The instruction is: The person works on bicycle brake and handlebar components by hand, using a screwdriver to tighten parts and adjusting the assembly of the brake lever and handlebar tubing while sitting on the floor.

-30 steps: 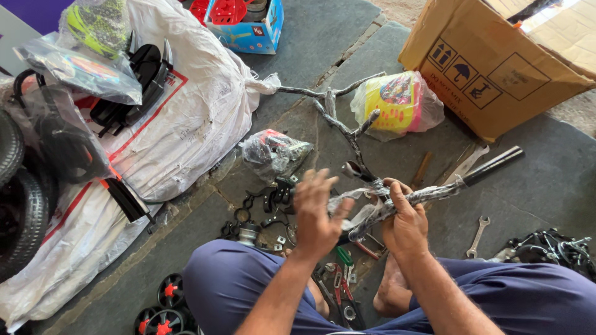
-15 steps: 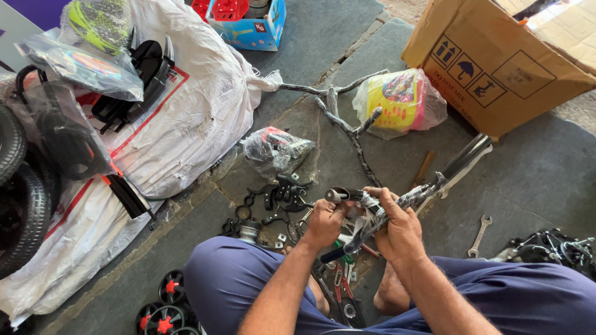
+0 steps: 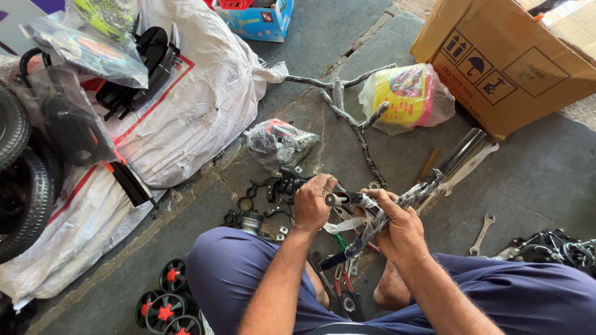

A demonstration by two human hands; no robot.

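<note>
I sit on the floor with a wrapped black metal frame tube (image 3: 428,181) across my lap, slanting up to the right. My right hand (image 3: 397,226) grips the tube's plastic-wrapped lower part. My left hand (image 3: 312,203) is closed on a short black stub (image 3: 343,199) at the tube's near end. Loose clear plastic wrap (image 3: 347,224) hangs between my hands. Black brackets and small parts (image 3: 267,192) lie on the floor just beyond my left hand.
A wrapped handlebar piece (image 3: 347,118), a yellow bag (image 3: 406,96), a cardboard box (image 3: 509,62) and a spanner (image 3: 480,234) lie ahead and right. A white sack (image 3: 186,105), tyres (image 3: 22,180) and small red-hubbed wheels (image 3: 162,304) are at my left.
My left hand, open a second ago, has closed on the stub at the tube's end. The tube has tilted to a steeper slant and sits lower in my hands.
</note>
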